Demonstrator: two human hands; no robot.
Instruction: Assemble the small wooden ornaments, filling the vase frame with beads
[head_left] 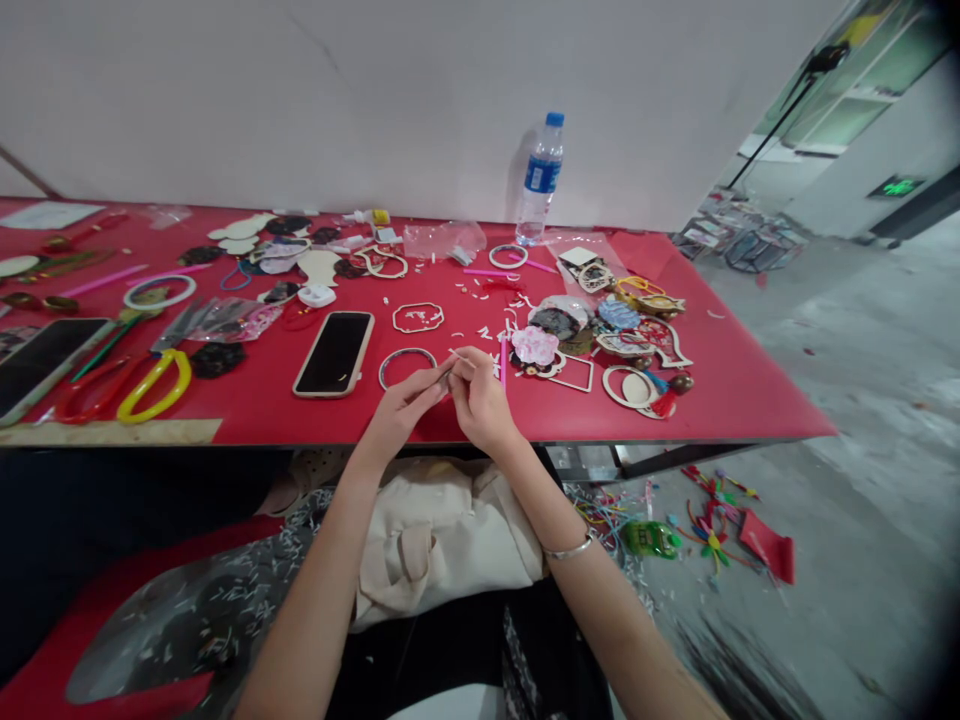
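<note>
My left hand (409, 402) and my right hand (480, 400) meet over the front edge of the red table. Their fingers are pinched close together around something small and thin. A pale tip shows above the right fingertips, and its kind cannot be made out. Just behind the left fingers lies a round ring frame (406, 356). A pink stick (503, 362) rests by my right hand, near a pink flower piece (535, 345). To the left is a phone (334, 354), its dark screen facing up.
A water bottle (540, 185) stands against the wall. Yellow-handled scissors (155, 388) lie at left. Wooden frames (631, 388) and tassels crowd the right side. White scraps dot the red table (742, 385). A cream bag (450, 550) sits on my lap. A green bottle (651, 540) lies on the floor.
</note>
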